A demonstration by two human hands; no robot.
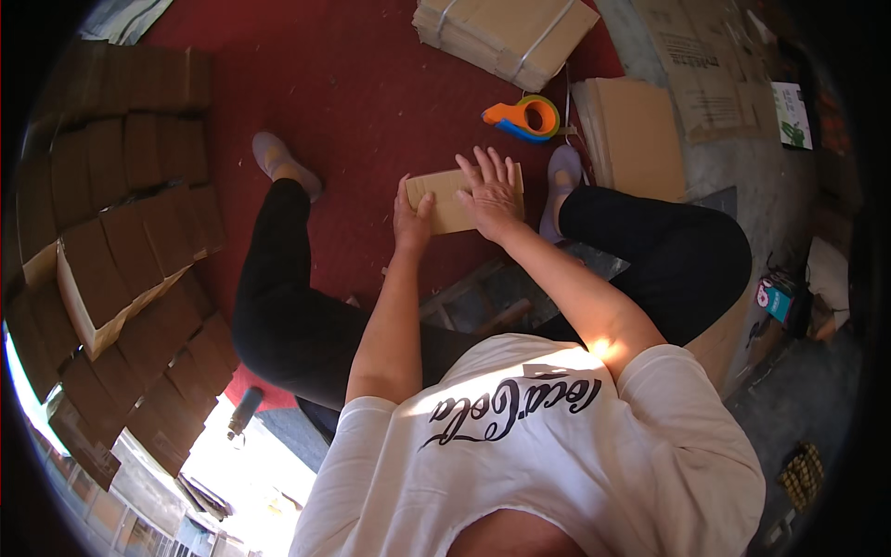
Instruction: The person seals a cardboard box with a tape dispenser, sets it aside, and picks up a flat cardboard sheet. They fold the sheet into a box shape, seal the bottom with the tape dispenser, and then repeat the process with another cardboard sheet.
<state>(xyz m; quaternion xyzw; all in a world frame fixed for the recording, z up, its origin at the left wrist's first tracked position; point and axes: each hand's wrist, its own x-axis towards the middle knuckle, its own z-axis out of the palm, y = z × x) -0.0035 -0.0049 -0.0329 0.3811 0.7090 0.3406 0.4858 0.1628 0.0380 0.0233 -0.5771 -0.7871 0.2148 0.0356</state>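
Observation:
A small brown cardboard box is held between my knees, above the red floor covering. My left hand grips its left end, with the thumb over the upper face and the other fingers largely hidden along the side. Across the right part of the box lies my right hand, palm down, fingers spread and pointing away from me. An orange and blue tape dispenser rests on the floor just beyond my right hand, near my right shoe.
Piled cardboard boxes form a wall on the left. A strapped bundle of flat cardboard lies at the far side. Nearer on the right sits another stack of cardboard sheets. My shoes flank the work area.

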